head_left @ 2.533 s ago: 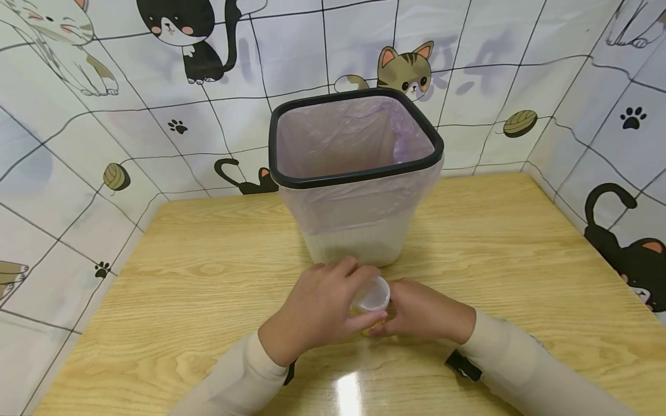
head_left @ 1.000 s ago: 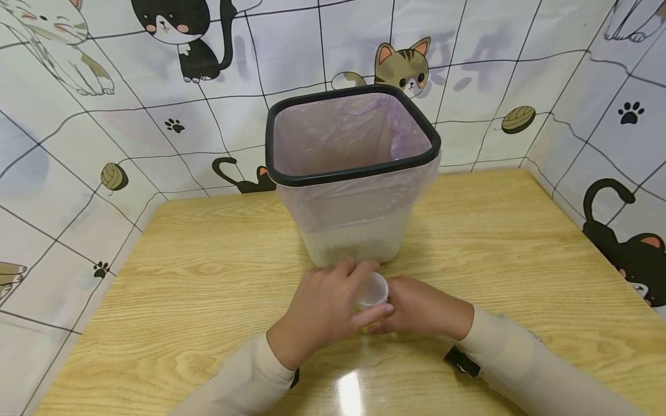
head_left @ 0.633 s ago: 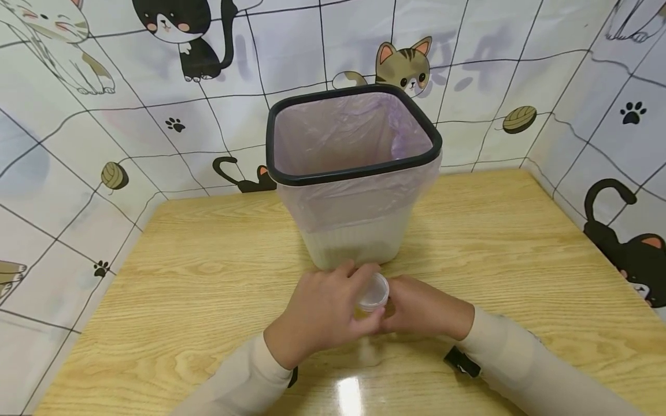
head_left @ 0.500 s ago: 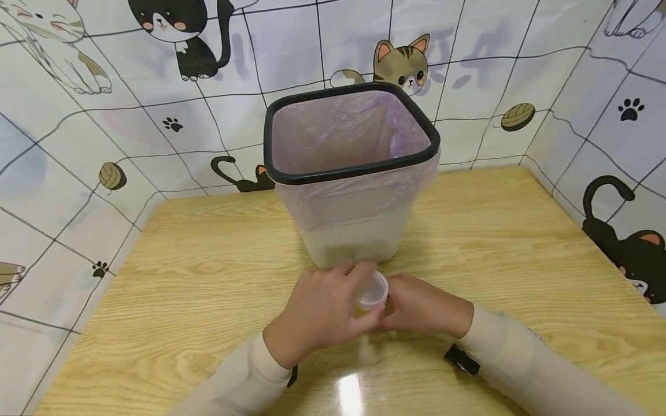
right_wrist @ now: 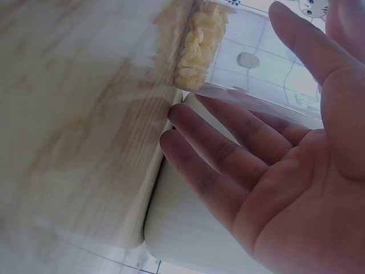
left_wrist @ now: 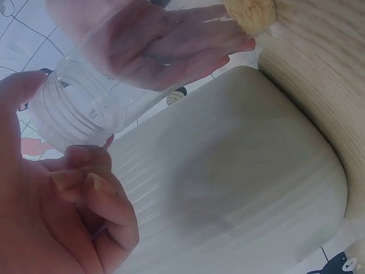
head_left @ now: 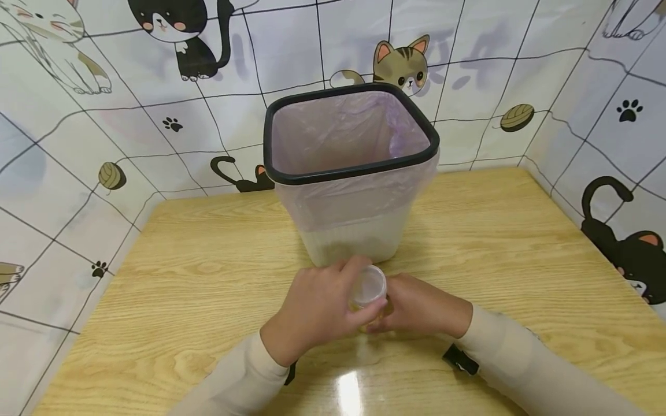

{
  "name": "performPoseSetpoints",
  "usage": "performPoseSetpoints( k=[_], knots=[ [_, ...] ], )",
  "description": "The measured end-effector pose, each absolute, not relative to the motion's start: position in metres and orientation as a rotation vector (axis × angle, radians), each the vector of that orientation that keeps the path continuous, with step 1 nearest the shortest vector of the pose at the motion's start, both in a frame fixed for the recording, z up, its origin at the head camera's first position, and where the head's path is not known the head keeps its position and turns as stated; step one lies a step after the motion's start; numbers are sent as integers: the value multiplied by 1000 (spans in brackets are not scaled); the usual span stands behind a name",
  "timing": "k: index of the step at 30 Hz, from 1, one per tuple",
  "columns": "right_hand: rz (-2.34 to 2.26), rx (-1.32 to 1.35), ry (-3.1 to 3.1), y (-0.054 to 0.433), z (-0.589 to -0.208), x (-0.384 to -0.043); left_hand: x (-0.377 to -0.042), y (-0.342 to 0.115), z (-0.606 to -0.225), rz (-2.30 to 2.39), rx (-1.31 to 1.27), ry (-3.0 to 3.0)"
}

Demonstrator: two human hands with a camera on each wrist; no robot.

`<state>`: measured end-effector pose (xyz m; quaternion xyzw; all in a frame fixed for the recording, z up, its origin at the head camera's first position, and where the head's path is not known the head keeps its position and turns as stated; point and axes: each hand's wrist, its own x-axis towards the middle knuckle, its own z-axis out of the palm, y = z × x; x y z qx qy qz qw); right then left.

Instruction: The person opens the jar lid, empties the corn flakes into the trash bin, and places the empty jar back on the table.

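Pinching the clear lid (head_left: 370, 284) from above, the left hand (head_left: 314, 303) tops a near-upright plastic jar (right_wrist: 242, 60) at the frame's lower centre, while the right hand (head_left: 424, 305) wraps its body from the right.

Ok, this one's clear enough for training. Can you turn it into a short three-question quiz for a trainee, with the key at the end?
1. Multiple choice: what colour is the rim of the bin standing beyond the jar?
A) Red
B) Black
C) Green

2. True or false: the left hand holds the jar near its top, while the right hand is lower down, beside it.

3. Fill the blank: in the right wrist view, the pale yellow pieces lie at the ____ of the jar.

Key: 1 B; 2 true; 3 bottom.
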<state>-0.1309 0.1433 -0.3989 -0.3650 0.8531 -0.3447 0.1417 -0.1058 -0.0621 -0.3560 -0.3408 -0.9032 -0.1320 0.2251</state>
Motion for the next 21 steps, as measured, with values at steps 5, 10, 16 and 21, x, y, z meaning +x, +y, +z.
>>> performPoseSetpoints(
  k=[5,10,16,21],
  knots=[
    [-977,-1060,2471,144,-398,-131,-106,-63,-354,-391,-926,-2485],
    [-950,-1072,2499,145,-400,-129,-106,-64,-351,-419,-922,-2481],
    [-933,-1078,2497,147,-400,-130,-107,-67,-348,-414,-915,-2449],
    [-917,-1081,2511,145,-399,-131,-107,-73,-344,-408,-890,-2454]
  ],
)
